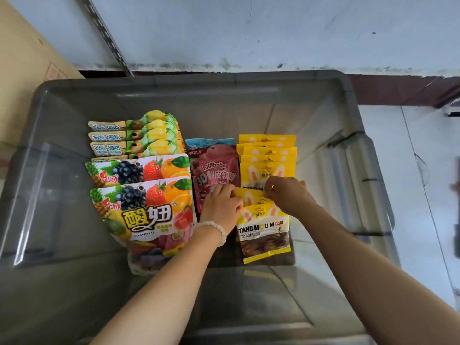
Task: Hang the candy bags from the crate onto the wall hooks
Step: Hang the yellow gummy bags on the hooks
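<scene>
Yellow candy bag (258, 200) pinched by right hand (286, 192).

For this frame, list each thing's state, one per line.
Grey plastic crate: open, holding candy bags.
Yellow rabbit-print bags: overlapping row in the crate.
Nearest yellow bag: lying flat, top edge at both hands.
Left hand: fingers curled at its top.
Right hand: pinching a yellow bag's top.

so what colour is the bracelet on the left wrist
White, a string of round beads, seen clearly in the head view.
</scene>
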A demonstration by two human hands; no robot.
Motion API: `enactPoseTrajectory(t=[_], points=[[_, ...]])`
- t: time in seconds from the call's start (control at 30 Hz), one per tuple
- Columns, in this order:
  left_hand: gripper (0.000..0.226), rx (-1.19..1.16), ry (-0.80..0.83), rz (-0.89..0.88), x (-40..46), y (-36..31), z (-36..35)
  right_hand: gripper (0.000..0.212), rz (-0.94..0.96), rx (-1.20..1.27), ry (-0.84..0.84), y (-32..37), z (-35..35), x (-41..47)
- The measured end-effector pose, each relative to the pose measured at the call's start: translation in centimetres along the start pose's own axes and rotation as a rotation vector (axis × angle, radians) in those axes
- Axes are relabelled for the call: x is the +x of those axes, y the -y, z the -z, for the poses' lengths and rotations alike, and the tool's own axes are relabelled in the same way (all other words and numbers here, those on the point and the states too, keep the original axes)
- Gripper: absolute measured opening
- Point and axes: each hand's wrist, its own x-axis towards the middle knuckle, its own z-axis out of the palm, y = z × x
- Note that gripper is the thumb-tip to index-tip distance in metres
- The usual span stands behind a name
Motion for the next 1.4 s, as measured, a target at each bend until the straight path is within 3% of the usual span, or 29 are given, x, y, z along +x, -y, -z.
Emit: enactPoseTrajectory(t=[0.17, 0.4, 0.57, 0.8, 1.1, 1.27, 1.4], points=[[0.016, -0.017, -0.045, -0.057, -2.7, -0.9, 5.2, 0.008, 0.047, 0.168, -0.019, 1.6, 3.2, -4.2], [0.015, 0.026, -0.184, -0.129, -8.1, -5.0, 18.4, 0.008, 0.192, 0.229, -0.201, 6.4, 13.7, -13.7], [0.016, 0.014, -0.255, -0.147, -16.1, -9.5, 31.8, 0.007, 0.202, 0.183, -0.243, 11.6, 24.3, -24.0], [0.021, 0.095, -0.399, -0.308, -29.5, -17.3, 54.4, 0.007, 0.291, 0.124, -0.339, 21.1, 41.9, -43.2], [0.009, 0.114, -0.733, -0.401, -41.6, -23.1, 74.7, 0.004, 0.499, 0.141, -0.598, 31.0, 57.4, -61.3], [0.005, 0.258, -0.989, -0.454, -43.7, -26.2, 83.1, 0.008, 0.619, 0.148, -0.746, 32.6, 64.8, -65.1], [0.007, 0.309, -1.083, -0.458, -41.7, -28.0, 88.8, 0.011, 0.695, 0.161, -0.811, 33.5, 71.3, -65.0]])
